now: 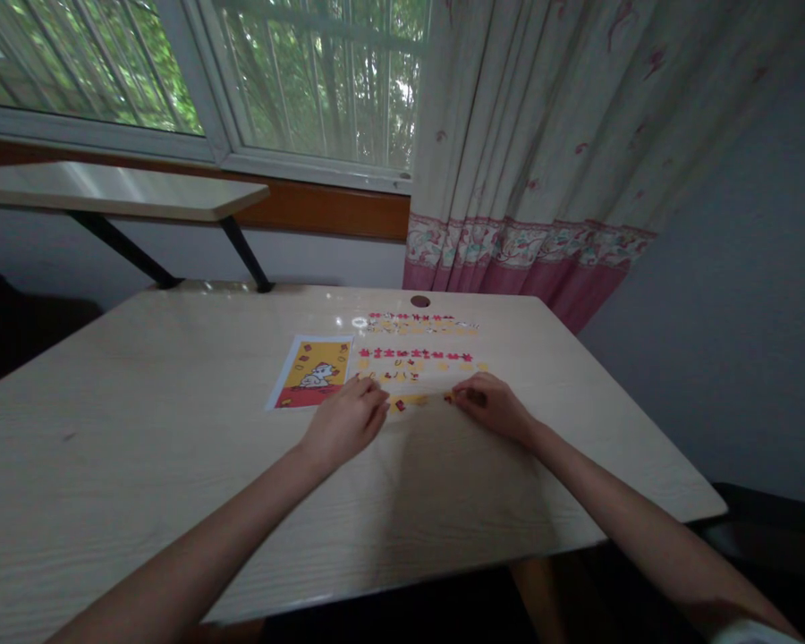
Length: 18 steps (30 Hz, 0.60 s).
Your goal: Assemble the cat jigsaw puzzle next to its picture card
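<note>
My left hand (352, 416) is closed, its fingers curled down at the lower right corner of a printed picture (332, 351) of a white cartoon animal on yellow and red. Whatever those fingertips hold, if anything, is hidden. Across from it, my right hand (493, 407) pinches at a small dark red and yellow jigsaw piece (449, 397) on the table. Between the hands lie a few loose yellow and red pieces (401, 405). Beyond them, a row of red jigsaw pieces (416, 354) and rows of yellow and white ones (422, 328) are spread out.
The pale wooden table (174, 474) has a round cable hole (420, 301) near its far edge. A raised shelf (121, 190) on black brackets stands at the back left. A patterned curtain (510, 179) and a barred window (322, 89) are behind the table.
</note>
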Each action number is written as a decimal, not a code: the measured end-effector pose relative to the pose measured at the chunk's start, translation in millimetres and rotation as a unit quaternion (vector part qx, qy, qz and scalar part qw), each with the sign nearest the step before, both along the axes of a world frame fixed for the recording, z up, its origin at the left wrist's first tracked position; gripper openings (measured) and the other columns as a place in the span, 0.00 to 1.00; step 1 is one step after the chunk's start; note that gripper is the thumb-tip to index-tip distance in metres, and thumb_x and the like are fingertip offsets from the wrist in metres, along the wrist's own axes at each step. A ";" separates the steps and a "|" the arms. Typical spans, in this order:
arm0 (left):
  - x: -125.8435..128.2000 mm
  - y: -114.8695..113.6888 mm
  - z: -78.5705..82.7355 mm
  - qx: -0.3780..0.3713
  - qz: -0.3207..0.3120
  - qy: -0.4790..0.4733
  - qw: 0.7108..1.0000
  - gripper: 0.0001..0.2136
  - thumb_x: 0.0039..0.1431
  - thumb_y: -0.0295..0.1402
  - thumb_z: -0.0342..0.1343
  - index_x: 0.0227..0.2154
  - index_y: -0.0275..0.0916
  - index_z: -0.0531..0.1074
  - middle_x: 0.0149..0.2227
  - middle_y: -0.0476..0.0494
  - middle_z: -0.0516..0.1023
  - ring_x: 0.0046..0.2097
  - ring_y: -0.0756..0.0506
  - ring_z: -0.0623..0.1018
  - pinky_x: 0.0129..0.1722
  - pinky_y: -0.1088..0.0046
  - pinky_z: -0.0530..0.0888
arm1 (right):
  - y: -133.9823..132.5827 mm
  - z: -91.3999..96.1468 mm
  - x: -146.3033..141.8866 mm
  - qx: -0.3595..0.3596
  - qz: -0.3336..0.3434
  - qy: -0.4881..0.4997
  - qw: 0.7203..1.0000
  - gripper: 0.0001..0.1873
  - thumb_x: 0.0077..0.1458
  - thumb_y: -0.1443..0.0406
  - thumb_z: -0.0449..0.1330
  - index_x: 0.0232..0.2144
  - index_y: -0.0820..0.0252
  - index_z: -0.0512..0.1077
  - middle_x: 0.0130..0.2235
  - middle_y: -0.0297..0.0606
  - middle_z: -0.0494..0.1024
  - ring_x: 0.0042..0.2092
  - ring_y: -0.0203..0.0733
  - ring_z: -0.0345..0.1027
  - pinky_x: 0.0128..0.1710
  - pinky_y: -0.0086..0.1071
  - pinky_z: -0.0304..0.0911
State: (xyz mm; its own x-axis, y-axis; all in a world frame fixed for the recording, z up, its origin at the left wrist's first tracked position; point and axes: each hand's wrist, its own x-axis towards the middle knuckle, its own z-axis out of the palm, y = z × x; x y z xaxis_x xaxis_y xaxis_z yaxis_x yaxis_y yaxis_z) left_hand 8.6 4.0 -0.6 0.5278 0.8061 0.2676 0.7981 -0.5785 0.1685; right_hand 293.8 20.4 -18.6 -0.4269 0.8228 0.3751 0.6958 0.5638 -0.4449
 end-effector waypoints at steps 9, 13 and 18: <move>10.0 -9.0 -9.6 -0.034 0.062 -0.014 0.997 0.13 0.63 0.36 0.45 0.38 0.37 0.73 0.38 0.40 0.72 0.40 0.43 0.74 0.36 0.69 0.72 | -3.2 -1.7 -8.6 -0.013 -0.038 -0.026 0.999 0.08 0.54 0.61 0.60 0.34 0.59 0.75 0.30 0.36 0.74 0.32 0.37 0.65 0.35 0.31 0.60; 11.3 -7.9 -10.8 -0.034 0.075 -0.018 0.996 0.12 0.63 0.36 0.45 0.38 0.37 0.73 0.38 0.41 0.72 0.40 0.43 0.74 0.35 0.70 0.71 | -3.3 -2.4 -10.9 -0.015 -0.051 -0.021 0.998 0.08 0.55 0.60 0.60 0.33 0.58 0.75 0.29 0.36 0.74 0.32 0.37 0.65 0.35 0.31 0.60; 12.6 -8.1 -10.1 -0.039 0.078 -0.015 0.996 0.12 0.63 0.37 0.45 0.38 0.38 0.72 0.39 0.41 0.72 0.41 0.43 0.74 0.33 0.71 0.71 | -3.9 -0.5 -13.1 -0.013 -0.051 -0.009 0.999 0.07 0.54 0.61 0.60 0.32 0.59 0.75 0.28 0.36 0.74 0.31 0.37 0.64 0.33 0.30 0.59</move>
